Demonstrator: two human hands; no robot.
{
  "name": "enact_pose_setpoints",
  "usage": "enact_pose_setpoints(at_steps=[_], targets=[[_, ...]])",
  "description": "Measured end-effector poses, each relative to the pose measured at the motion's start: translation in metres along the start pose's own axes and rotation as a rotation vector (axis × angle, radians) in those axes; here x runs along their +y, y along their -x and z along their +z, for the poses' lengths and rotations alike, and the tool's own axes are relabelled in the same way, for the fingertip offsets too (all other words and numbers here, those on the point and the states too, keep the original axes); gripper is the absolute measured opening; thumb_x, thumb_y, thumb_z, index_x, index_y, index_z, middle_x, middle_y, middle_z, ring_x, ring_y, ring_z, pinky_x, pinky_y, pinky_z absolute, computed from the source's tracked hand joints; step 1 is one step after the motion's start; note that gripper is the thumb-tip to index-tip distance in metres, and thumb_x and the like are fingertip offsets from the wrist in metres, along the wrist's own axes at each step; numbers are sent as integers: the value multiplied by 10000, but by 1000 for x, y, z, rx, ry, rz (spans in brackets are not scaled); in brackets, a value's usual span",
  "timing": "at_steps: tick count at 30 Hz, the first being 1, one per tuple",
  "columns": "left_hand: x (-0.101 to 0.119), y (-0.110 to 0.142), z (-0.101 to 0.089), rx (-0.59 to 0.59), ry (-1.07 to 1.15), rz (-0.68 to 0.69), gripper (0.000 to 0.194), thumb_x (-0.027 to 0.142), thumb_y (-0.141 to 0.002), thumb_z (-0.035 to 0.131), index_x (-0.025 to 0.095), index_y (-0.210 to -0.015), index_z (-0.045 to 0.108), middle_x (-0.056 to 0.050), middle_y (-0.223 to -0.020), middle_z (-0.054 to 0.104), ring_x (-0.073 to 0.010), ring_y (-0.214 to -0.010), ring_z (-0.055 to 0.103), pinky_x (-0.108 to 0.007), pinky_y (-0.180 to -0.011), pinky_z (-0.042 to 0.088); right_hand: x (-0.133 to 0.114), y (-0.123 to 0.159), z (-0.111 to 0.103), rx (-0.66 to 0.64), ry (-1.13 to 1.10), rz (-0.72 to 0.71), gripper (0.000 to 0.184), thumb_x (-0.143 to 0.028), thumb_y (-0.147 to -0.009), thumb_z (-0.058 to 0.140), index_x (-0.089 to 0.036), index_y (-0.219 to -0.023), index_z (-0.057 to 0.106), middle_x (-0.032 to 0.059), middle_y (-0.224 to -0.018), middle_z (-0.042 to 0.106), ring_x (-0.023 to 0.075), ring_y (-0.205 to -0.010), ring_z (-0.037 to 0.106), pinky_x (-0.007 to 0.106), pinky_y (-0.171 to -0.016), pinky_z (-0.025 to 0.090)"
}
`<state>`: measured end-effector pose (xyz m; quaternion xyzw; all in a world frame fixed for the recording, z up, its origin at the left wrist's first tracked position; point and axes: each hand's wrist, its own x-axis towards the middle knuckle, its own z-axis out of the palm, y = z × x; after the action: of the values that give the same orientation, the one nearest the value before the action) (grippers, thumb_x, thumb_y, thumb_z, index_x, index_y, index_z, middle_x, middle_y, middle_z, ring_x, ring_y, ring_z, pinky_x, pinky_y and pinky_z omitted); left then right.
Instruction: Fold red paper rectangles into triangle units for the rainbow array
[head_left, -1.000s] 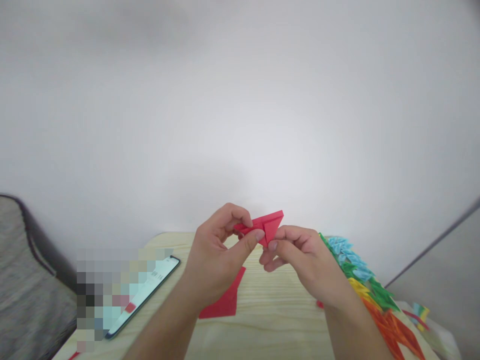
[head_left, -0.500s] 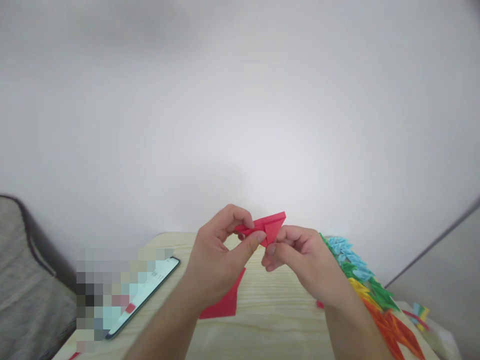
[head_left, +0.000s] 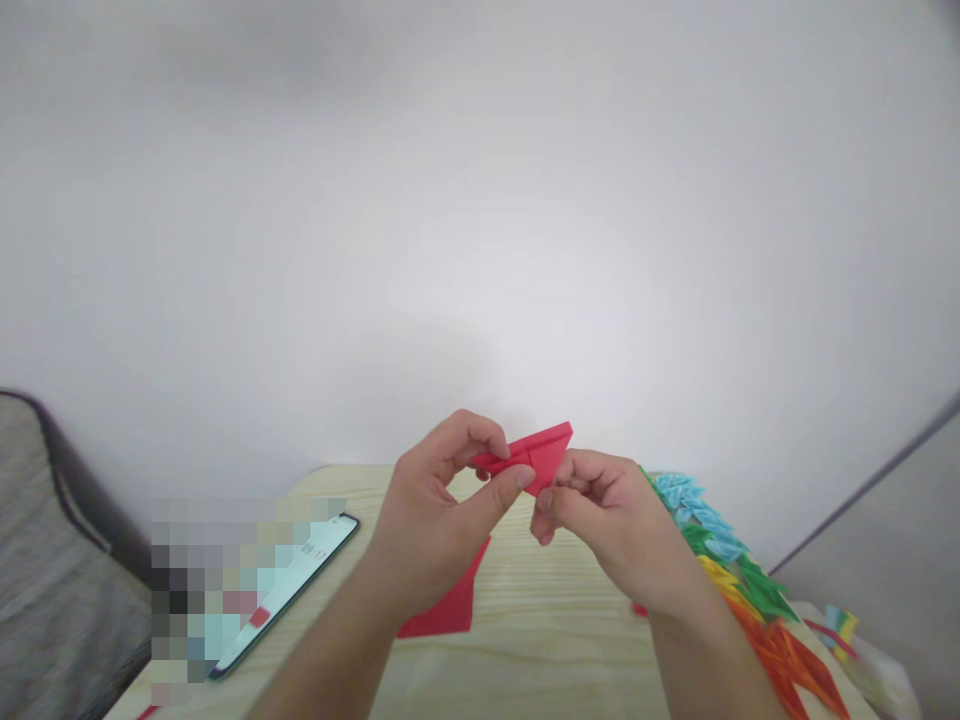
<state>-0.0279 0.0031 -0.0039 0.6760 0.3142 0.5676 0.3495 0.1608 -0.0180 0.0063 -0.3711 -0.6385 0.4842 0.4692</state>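
A small red folded paper (head_left: 546, 462) is held up above the table, its long straight edge uppermost and one corner pointing down. My left hand (head_left: 450, 515) pinches its left part between thumb and fingers. At its lower right corner, my right hand (head_left: 600, 515) grips the paper between thumb and index finger, the other fingers curled beneath. Behind my left wrist lies a flat piece of red paper (head_left: 450, 612) on the table, partly hidden by that arm.
On the light wooden table (head_left: 525, 660), a phone (head_left: 300, 580) lies at the left, partly pixelated. Several folded paper pieces in blue (head_left: 697, 515), green, yellow and orange (head_left: 802, 665) line the right edge. A white wall (head_left: 480, 250) rises behind. Grey fabric (head_left: 45, 560) is at far left.
The small front flap of the folded red paper now lies flatter against it. My right hand has shifted slightly to the right along its lower corner; my left hand has barely moved.
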Motion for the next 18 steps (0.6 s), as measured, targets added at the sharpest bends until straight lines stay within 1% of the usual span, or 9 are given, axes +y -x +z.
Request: enact_pose_setpoints(at_steps=[6,13,18], targets=[[-1,-1,-3,-2,5,33,111,267,-913,745,251,-983,660,1,-909,666,-159,-877,614,-298,-811,488,2,1,-4,47,40,-30,204,-84,-850,579,-201,-719,684,-19,-704,706,122,-687,605,260,-710,471],[-1,0,-2,1,-9,25,95,257,-917,739,259,-974,664,7,-912,672,-156,-882,615,-299,-826,490,1,0,-2,44,26,-17,183,-111,-860,603,-196,-772,738,7,-753,745,145,-726,660,268,-721,517],[-1,-2,-3,0,-38,44,104,256,-913,741,262,-980,661,8,-914,675,-160,-888,609,-307,-837,487,0,0,-2,53,48,-23,183,-126,-886,601,-201,-780,730,-9,-729,736,122,-696,638,248,-712,501]])
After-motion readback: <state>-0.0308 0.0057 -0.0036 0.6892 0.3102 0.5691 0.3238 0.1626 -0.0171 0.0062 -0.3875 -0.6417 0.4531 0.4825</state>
